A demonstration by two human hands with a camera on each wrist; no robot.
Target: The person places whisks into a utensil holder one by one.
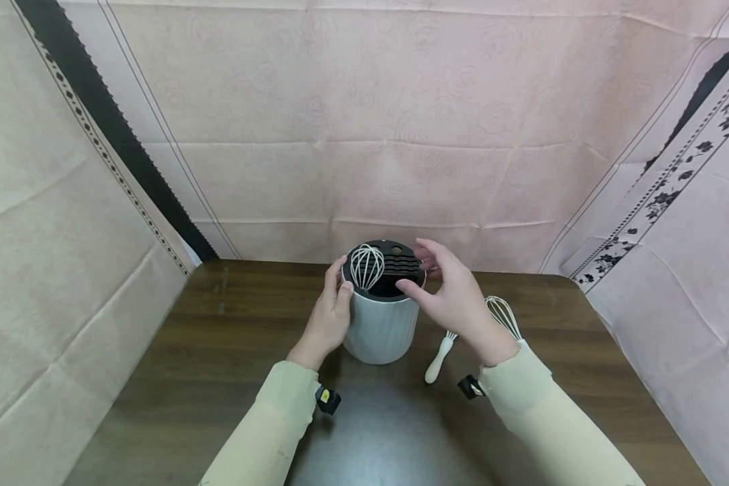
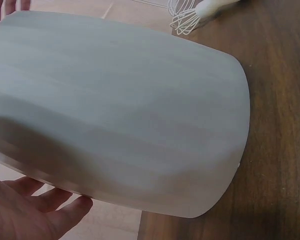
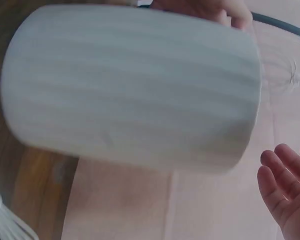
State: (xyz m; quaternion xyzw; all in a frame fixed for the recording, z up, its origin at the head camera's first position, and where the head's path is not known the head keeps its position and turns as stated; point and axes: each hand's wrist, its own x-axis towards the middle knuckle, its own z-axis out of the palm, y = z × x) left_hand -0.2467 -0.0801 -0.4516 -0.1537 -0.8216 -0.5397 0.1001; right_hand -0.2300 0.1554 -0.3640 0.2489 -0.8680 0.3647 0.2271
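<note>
A round utensil holder (image 1: 381,331) stands upright on the table, with ribbed pale grey sides and a black slotted lid (image 1: 395,251). From its lid rises the wire head of a white whisk (image 1: 366,267); the whisk's handle is hidden inside. My left hand (image 1: 327,317) holds the holder's left side near the rim, thumb at the front. Over the right rim hovers my right hand (image 1: 452,290), fingers spread and relaxed, with nothing in it. The right wrist view shows those fingers (image 3: 285,185) apart from the holder's wall.
Right of the holder lies a small white-handled utensil (image 1: 440,360) with a wire end, partly behind my right hand. Another whisk (image 1: 503,316) lies farther right, its handle hidden by my sleeve. Patterned pale cloth (image 1: 401,135) hangs behind the brown wooden table (image 1: 231,358).
</note>
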